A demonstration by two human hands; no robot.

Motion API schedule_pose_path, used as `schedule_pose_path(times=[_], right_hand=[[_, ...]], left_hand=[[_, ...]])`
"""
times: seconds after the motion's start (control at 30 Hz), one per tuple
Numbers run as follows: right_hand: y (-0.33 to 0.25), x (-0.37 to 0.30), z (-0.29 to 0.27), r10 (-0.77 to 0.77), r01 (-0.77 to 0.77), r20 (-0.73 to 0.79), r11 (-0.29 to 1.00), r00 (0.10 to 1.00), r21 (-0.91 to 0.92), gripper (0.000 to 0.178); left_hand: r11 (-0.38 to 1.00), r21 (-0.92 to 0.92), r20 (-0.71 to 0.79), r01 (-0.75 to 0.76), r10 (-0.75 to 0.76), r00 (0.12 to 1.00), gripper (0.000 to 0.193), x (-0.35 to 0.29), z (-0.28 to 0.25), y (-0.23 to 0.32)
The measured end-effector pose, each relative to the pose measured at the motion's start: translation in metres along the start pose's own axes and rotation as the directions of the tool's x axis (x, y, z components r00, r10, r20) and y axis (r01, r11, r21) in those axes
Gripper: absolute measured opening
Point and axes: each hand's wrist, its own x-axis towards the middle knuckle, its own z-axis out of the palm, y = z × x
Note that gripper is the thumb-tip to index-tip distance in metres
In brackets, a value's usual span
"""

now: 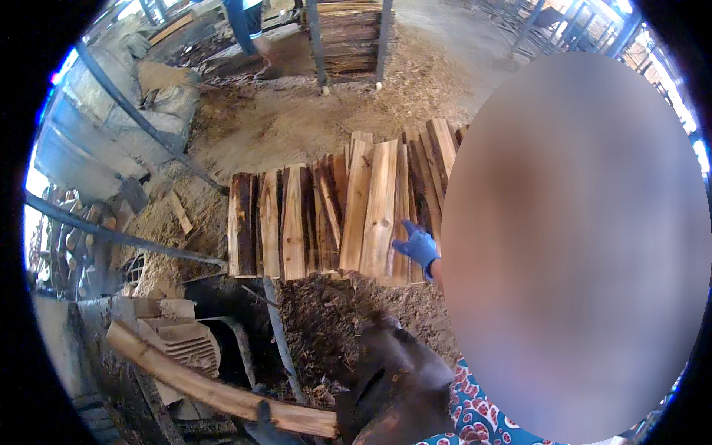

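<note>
At the lower left, a long pale board (215, 386) with a rough edge slants down toward the lower middle. Dark gloved fingers of my left hand (262, 421) curl over its nearer end; the rest of this hand is cut off by the picture's edge. Beside that end is a dark, smeared shape (404, 371); I cannot make out whether it includes my right hand. Farther off lies a row of rough-sawn boards (294, 222), side by side. Another person's blue-gloved hand (417, 247) reaches over the row from the right, fingers partly spread.
A ribbed motor housing (189, 348) sits under my board. Metal bars (141, 241) cross at the left. A tall wood stack (348, 37) stands between posts at the back, near another person's legs (248, 30). A co-worker in patterned cloth (482, 415) is close at right, mostly blurred.
</note>
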Motion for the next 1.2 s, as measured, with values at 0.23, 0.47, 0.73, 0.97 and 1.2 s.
schedule_pose_path(times=[0.23,0.47,0.73,0.97,1.2], right_hand=[[-0.083,-0.08,0.08,-0.505,0.498,0.014,0.855,0.863,0.147,0.053],[-0.113,-0.191,0.203,-0.715,0.805,0.614,0.556,0.335,0.207,0.041],[-0.153,-0.263,0.238,-0.646,0.756,0.762,0.477,-0.043,0.448,0.044],[-0.25,-0.333,0.209,-0.691,0.708,0.719,0.471,-0.074,0.526,0.04],[-0.434,-0.458,0.18,-0.788,0.222,0.613,0.589,-0.057,0.777,0.05]], left_hand=[[0.961,0.016,-0.181,-0.275,0.273,0.945,0.051,-0.032,-0.145,0.048],[0.751,0.308,-0.605,-0.585,0.629,0.488,0.051,-0.083,-0.338,0.098],[0.417,0.742,-0.581,0.525,0.79,0.194,0.067,-0.055,-0.497,0.158],[0.652,0.751,-0.598,0.105,0.605,0.526,0.071,0.044,-0.524,0.146],[0.878,0.247,-0.538,-0.41,0.476,0.696,0.056,0.044,-0.512,0.105]])
